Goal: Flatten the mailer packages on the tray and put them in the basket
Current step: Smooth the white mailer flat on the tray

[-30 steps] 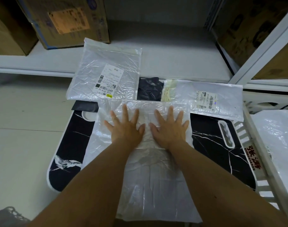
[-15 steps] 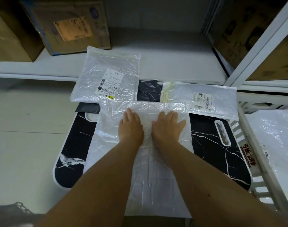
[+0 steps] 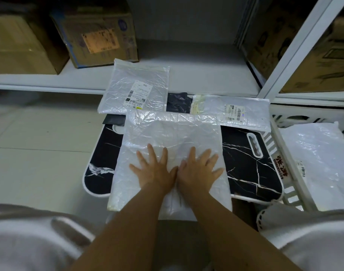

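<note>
A large white crinkled mailer (image 3: 171, 133) lies across the middle of the black marble-pattern tray (image 3: 249, 165). My left hand (image 3: 153, 169) and my right hand (image 3: 198, 169) press flat on its near half, side by side, fingers spread and straight. Two more white mailers with labels lie at the tray's far edge: one at the far left (image 3: 136, 89), one at the far right (image 3: 235, 110). A dark mailer (image 3: 178, 101) shows between them. The white slatted basket (image 3: 284, 169) stands right of the tray and holds a white mailer (image 3: 315, 163).
Cardboard boxes (image 3: 97, 38) stand on the white shelf (image 3: 196, 79) behind the tray, and more boxes (image 3: 323, 61) sit behind the white shelf post at the right. Light floor tiles (image 3: 40, 153) lie to the left. My pale clothing fills the bottom corners.
Both hands slid back toward me over the mailer, from near its far edge to its near half, and the fingers spread out again. The camera drew back.
</note>
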`<move>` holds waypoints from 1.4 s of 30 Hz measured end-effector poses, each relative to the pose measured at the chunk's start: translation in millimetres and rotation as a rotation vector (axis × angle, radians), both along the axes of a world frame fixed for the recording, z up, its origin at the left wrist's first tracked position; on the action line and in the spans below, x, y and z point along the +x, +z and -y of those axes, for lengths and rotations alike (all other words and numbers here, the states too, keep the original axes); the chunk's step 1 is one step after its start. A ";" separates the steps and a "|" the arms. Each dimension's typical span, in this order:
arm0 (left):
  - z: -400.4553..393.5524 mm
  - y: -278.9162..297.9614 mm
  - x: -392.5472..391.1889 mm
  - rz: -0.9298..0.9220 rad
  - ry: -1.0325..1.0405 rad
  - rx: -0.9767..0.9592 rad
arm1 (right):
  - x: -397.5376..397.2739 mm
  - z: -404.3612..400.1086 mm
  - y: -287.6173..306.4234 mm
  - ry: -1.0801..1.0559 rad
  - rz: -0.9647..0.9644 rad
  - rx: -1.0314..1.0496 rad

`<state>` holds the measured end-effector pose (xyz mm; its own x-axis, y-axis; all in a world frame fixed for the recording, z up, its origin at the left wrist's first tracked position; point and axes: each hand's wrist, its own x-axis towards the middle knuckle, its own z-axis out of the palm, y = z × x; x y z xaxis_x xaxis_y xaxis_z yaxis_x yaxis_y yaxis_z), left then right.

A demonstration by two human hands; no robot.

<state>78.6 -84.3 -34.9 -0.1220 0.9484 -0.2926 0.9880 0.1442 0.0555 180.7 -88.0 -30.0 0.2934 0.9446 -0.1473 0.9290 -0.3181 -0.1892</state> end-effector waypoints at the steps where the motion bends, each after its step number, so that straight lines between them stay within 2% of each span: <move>1: 6.4 -2.8 -0.2 -0.013 0.001 -0.015 | -3.2 5.5 -2.4 0.027 -0.014 0.001; 9: 9.7 -14.1 -8.8 -0.017 -0.065 -0.033 | 13.5 15.2 -16.2 0.200 -0.027 -0.066; 18: 6.9 -13.2 -8.4 0.079 0.003 0.006 | 10.9 4.0 -12.1 0.210 -0.050 -0.066; 21: 3.6 -9.0 -13.6 0.082 -0.016 0.024 | -9.0 23.6 -8.4 0.185 0.021 0.014; 24: 2.3 2.6 -22.7 0.118 -0.032 -0.006 | -26.2 45.7 -15.0 0.175 0.004 -0.025; 27: 13.9 5.2 -27.6 0.058 -0.050 -0.045 | -25.3 47.1 -22.9 0.204 0.032 -0.059; 37: 29.6 -9.8 -36.4 0.050 0.001 -0.045 | -21.7 46.3 -25.0 0.239 0.088 -0.046; 42: 23.4 -4.9 -34.4 -0.145 -0.021 0.047 | -13.9 34.5 -15.2 0.280 0.173 0.001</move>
<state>44.2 -107.7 -39.7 -0.1396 0.9634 -0.2288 0.9889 0.1238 -0.0821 166.8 -122.5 -45.3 0.0430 0.9922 -0.1174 0.9987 -0.0458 -0.0214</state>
